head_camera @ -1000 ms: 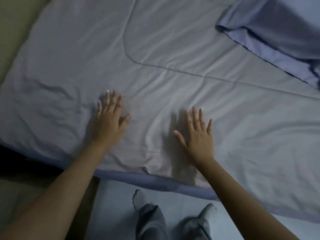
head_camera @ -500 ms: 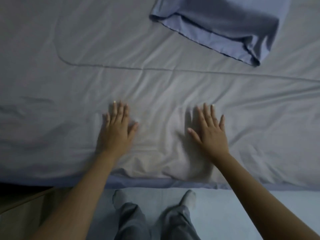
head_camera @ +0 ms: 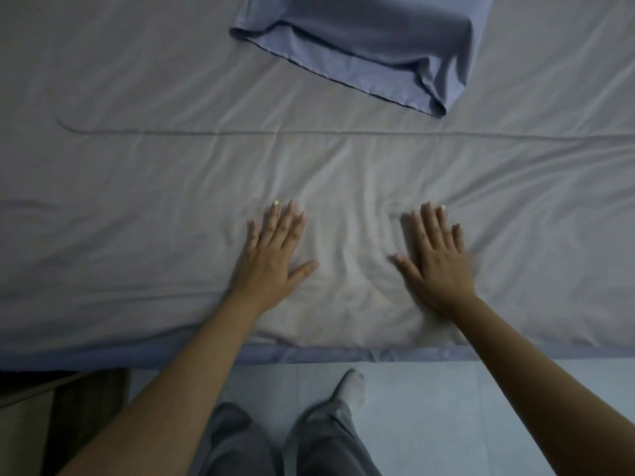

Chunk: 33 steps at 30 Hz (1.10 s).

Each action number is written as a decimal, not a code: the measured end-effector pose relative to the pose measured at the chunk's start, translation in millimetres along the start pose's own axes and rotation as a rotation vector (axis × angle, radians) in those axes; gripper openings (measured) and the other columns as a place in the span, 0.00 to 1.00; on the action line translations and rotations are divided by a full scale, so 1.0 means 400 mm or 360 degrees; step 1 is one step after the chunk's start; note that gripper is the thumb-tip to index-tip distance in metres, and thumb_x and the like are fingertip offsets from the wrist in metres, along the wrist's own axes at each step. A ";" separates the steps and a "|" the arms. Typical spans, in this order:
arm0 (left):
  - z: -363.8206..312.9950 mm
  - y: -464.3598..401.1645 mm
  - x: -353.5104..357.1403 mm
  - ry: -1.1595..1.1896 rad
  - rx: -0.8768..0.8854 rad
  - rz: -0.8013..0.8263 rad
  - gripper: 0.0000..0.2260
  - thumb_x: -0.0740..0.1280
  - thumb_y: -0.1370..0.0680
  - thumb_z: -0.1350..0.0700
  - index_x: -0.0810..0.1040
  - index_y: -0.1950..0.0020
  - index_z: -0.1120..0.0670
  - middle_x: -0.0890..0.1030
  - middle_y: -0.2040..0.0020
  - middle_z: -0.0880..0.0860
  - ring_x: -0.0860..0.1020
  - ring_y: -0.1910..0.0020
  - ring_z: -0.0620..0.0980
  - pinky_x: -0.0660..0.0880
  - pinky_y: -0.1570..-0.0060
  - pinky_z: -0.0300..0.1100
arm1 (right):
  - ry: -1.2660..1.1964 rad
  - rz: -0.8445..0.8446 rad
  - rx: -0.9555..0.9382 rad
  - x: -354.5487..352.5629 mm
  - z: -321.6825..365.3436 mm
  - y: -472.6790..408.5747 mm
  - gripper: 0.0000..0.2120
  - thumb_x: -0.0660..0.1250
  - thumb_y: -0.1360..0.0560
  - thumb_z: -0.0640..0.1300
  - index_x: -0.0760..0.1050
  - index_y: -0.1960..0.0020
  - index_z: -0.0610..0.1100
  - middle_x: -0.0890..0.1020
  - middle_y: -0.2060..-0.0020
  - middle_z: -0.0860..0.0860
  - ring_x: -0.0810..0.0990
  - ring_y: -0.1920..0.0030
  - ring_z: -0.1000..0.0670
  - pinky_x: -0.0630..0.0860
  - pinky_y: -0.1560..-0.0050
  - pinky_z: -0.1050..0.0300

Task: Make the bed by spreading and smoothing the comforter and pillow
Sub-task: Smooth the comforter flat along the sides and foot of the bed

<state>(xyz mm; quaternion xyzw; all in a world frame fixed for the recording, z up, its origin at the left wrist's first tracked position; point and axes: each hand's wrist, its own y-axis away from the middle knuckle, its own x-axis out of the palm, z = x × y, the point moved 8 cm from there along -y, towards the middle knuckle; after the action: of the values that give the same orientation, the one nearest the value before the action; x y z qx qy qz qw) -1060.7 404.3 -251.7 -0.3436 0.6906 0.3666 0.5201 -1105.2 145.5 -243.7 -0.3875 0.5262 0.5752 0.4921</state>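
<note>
A pale grey comforter (head_camera: 137,187) covers the bed and fills most of the view, with a stitched seam running across it and small wrinkles between my hands. My left hand (head_camera: 273,255) lies flat on it, palm down, fingers spread. My right hand (head_camera: 438,261) lies flat the same way a short distance to the right, slightly blurred. Both hold nothing. A blue pillow (head_camera: 371,39) in a loose case lies at the top of the view, beyond my hands, partly cut off by the frame.
The comforter's blue hem (head_camera: 326,355) hangs along the near bed edge. Below it is light tiled floor (head_camera: 429,407) where my legs in grey trousers and a socked foot (head_camera: 350,389) stand. A dark wooden piece (head_camera: 68,400) sits at the lower left.
The view has swung right, so the pillow now sits nearer the top centre. Both hands stay flat on the comforter and have spread slightly further apart.
</note>
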 end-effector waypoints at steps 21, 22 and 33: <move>-0.013 0.049 0.053 -0.0124 -0.0341 -0.0006 0.37 0.47 0.24 0.31 0.47 0.21 0.49 0.45 0.20 0.51 0.42 0.22 0.55 0.43 0.30 0.66 | 0.0003 -0.0064 -0.0001 0.046 -0.011 0.072 0.36 0.44 0.24 0.68 0.48 0.22 0.50 0.47 0.23 0.48 0.43 0.23 0.41 0.45 0.26 0.39; -0.007 0.048 0.051 -0.0141 -0.0361 0.0014 0.38 0.46 0.25 0.30 0.47 0.21 0.50 0.44 0.20 0.51 0.41 0.22 0.55 0.43 0.30 0.66 | 0.0051 -0.0035 0.0009 0.051 -0.011 0.074 0.37 0.43 0.25 0.69 0.48 0.22 0.50 0.48 0.22 0.47 0.43 0.23 0.40 0.46 0.26 0.37; -0.037 -0.113 0.018 -0.0024 -0.0293 0.0006 0.41 0.40 0.24 0.31 0.51 0.21 0.58 0.50 0.21 0.56 0.47 0.22 0.55 0.49 0.25 0.59 | -0.0055 -0.0078 0.0021 0.015 -0.001 -0.051 0.37 0.46 0.24 0.67 0.50 0.22 0.47 0.52 0.23 0.45 0.47 0.23 0.44 0.50 0.26 0.38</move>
<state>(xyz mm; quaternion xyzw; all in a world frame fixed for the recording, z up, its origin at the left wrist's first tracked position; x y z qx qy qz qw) -1030.4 368.3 -262.8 -0.3858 0.6508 0.4321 0.4908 -1086.5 145.5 -254.0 -0.3870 0.5116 0.5661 0.5177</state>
